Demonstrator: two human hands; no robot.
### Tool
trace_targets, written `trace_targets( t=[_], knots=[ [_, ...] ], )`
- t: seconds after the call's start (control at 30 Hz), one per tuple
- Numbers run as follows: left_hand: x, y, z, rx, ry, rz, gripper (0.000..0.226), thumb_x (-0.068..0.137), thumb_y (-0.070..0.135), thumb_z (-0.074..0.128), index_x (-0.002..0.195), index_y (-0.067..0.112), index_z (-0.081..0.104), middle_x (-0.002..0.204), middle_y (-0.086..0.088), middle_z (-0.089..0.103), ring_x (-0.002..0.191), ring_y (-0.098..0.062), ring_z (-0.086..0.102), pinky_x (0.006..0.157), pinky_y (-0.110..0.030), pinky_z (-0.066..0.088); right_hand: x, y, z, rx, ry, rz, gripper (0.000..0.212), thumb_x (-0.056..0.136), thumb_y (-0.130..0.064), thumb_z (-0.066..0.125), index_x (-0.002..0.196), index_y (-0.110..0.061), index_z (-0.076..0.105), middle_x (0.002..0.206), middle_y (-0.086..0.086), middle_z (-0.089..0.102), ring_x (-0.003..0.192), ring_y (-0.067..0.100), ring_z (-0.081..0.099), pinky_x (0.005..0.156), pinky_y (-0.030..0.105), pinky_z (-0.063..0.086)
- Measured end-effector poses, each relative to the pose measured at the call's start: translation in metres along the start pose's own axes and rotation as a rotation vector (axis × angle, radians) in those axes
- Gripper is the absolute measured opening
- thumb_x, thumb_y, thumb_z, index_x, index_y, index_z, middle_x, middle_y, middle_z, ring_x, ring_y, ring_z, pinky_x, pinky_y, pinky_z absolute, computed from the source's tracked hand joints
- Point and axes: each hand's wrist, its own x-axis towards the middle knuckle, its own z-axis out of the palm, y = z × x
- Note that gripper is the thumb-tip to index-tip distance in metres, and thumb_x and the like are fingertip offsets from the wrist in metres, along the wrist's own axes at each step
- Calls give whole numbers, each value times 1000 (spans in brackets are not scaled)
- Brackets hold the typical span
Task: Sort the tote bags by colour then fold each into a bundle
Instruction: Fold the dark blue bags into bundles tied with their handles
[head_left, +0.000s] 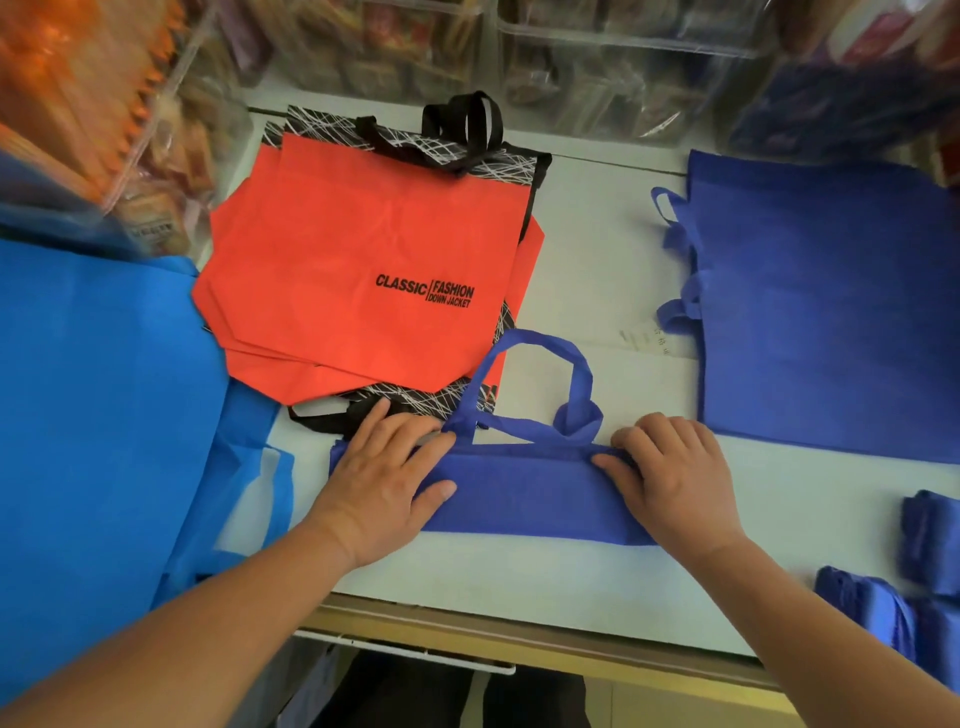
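A royal blue tote bag (524, 499), folded into a long strip, lies across the white table (519, 587) in front of me, its handles (566, 374) looped upward. My left hand (384, 483) presses flat on the strip's left end. At the right end, my right hand (675, 483) has its fingers curled over the strip's top edge. A stack of orange-red bags (363, 270) with black patterned trim lies behind. More royal blue bags (831, 306) lie flat at the right. Light blue bags (98, 415) cover the left.
Folded royal blue bundles (909, 582) sit at the table's right front. Clear bins of packaged goods (597, 67) line the back and left. A paper slip (644, 340) lies on the table. The wooden front edge (519, 634) of the table runs below my arms.
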Motion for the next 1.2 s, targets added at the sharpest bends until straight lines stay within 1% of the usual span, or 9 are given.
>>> trace_targets(
  t=[0.17, 0.27, 0.4, 0.5, 0.6, 0.7, 0.77, 0.93, 1.2],
  knots=[
    [0, 3, 1, 36, 18, -3, 44, 99, 34, 48, 135, 14, 61, 135, -7, 53, 126, -31, 51, 121, -62, 24, -26, 4, -37, 218, -219, 563, 61, 86, -70, 63, 129, -27, 61, 122, -8, 58, 111, 20, 56, 82, 41, 54],
    [2, 21, -5, 110, 94, -71, 43, 85, 15, 71, 128, 14, 66, 128, -9, 57, 117, -34, 56, 117, -63, 27, -36, 10, -47, 309, -389, 697, 69, 86, -74, 50, 137, -28, 53, 130, -8, 51, 106, 19, 58, 80, 37, 50],
    [15, 72, -19, 72, 171, 93, 59, 65, -3, 74, 121, 14, 66, 123, -10, 57, 109, -34, 54, 96, -50, 38, -37, 9, -48, 458, -410, 699, 50, 97, -55, 57, 137, -26, 52, 132, -3, 51, 97, 15, 53, 82, 28, 43],
    [43, 117, -11, -14, 108, 303, 41, 83, 15, 74, 123, 13, 67, 145, -10, 54, 136, -34, 48, 114, -50, 34, -37, 8, -46, 547, -321, 750, 44, 94, -50, 66, 129, -26, 55, 122, -8, 53, 97, 12, 54, 78, 24, 42],
    [76, 139, -4, 17, -152, 147, 77, 94, 51, 58, 158, 15, 34, 170, -8, 20, 158, -28, 11, 126, -51, 6, -44, 8, -42, 640, -219, 798, 38, 92, -45, 71, 122, -25, 58, 113, -8, 59, 98, 11, 56, 79, 23, 41],
    [88, 138, 8, -177, -335, -34, 88, 97, 58, 52, 165, 24, 8, 172, 9, -2, 157, -10, -16, 125, -51, -8, -48, 11, -40, 710, -199, 797, 19, 96, -39, 68, 109, -27, 62, 99, -11, 64, 94, 15, 61, 72, 22, 43],
    [87, 137, 13, -340, -280, -60, 83, 97, 54, 57, 164, 31, 14, 170, 18, 5, 155, -3, -16, 125, -50, -11, -49, 15, -38, 707, -194, 761, 15, 97, -38, 66, 107, -27, 64, 95, -12, 64, 90, 12, 61, 70, 18, 43],
    [88, 139, 20, -352, -239, -99, 92, 87, 62, 64, 163, 36, 18, 163, 20, 16, 155, -3, -11, 125, -47, -13, -45, 27, -28, 670, -192, 735, 48, 97, -46, 64, 140, -26, 59, 111, -9, 62, 102, 14, 61, 89, 30, 51],
    [100, 155, 20, -420, -132, -276, 98, 63, 59, 82, 147, 31, 42, 150, 13, 24, 147, -10, 15, 127, -47, 1, -46, 27, -21, 610, -191, 685, 50, 100, -50, 57, 144, -26, 54, 114, -5, 59, 98, 12, 55, 84, 27, 44]
  ],
)
